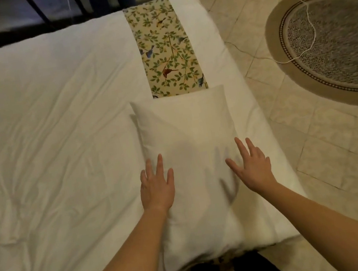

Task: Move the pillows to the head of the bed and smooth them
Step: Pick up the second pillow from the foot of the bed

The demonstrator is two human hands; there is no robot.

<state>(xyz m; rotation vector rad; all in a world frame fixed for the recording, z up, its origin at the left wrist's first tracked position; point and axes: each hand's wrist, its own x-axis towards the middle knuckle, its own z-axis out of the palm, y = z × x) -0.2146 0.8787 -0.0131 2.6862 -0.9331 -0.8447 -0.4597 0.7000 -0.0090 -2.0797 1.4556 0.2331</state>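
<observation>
Left hand (pixel 156 185), right hand (pixel 252 166) flat on white pillow (pixel 188 138), fingers spread; pillow plump, softly creased, covering floral runner (pixel 167 50) end.

The bed (pixel 44 133) carries a creased white duvet. A floral runner with birds (pixel 165 50) lies across it near the right edge. One white pillow (pixel 186 129) rests on the duvet, overlapping the runner's near end.

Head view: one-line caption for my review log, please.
Both hands, left and right, spread flat on a white pillow overlapping a floral runner on the bed.
</observation>
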